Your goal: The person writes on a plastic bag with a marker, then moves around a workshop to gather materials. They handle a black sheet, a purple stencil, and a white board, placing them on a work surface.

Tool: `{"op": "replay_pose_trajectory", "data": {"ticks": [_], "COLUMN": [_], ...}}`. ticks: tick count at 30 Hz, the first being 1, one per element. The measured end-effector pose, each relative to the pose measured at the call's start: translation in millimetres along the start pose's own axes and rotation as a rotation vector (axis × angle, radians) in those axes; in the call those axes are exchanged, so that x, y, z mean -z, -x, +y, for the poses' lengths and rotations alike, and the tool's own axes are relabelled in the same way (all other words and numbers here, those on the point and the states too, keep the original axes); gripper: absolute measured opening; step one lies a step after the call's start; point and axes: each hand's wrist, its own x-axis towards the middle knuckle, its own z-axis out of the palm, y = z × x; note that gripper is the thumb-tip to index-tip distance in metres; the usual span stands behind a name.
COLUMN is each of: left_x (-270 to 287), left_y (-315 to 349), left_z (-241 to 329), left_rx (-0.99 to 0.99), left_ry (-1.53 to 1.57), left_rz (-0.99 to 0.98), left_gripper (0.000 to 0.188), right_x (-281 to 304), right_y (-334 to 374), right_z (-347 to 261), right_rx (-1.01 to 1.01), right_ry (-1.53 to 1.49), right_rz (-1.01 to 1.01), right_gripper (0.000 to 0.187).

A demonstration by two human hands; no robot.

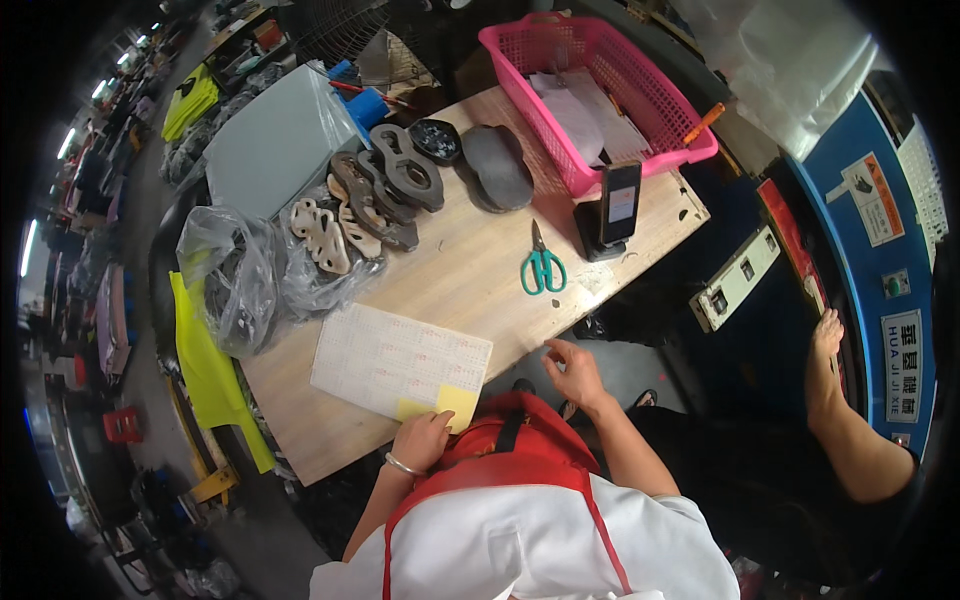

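A white printed sheet of paper (395,355) with red and dark marks lies on the near left of the wooden table (440,270). Two yellow paper slips (457,402) sit at its lower right corner. My left hand (424,440), with a bangle on the wrist, grips that corner by the slips, its fingers bent. Off the table's near edge hovers my right hand (575,372), fingers loosely curled and a little apart, holding nothing. Teal-handled scissors (543,270) rest on the tabletop beyond it, blades pointing away.
A phone (619,205) stands on a dark stand beside a pink basket (560,150) holding papers. Shoe sole pieces (495,168), plastic bags (235,270) and a grey box (275,140) crowd the far left. Another person's hand (827,335) touches the blue machine (885,250) at right.
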Motion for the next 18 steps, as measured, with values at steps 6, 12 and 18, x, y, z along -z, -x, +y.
{"op": "replay_pose_trajectory", "data": {"ticks": [6, 12, 18], "left_x": [13, 18, 20], "left_y": [20, 33, 23], "left_z": [-41, -88, -117], "left_rx": [0.098, 0.080, 0.102], "left_ry": [0.005, 0.023, 0.044], "left_rz": [0.107, 0.154, 0.285], "left_gripper": [0.027, 0.026, 0.026], "right_x": [-35, -62, -68], "right_y": [-3, -28, -61], "right_z": [-17, -43, -62], "right_rx": [-0.042, 0.022, 0.057], "right_ry": [-0.004, -0.054, -0.053], "right_rz": [-0.075, -0.012, -0.048], "right_gripper": [0.031, 0.029, 0.027]}}
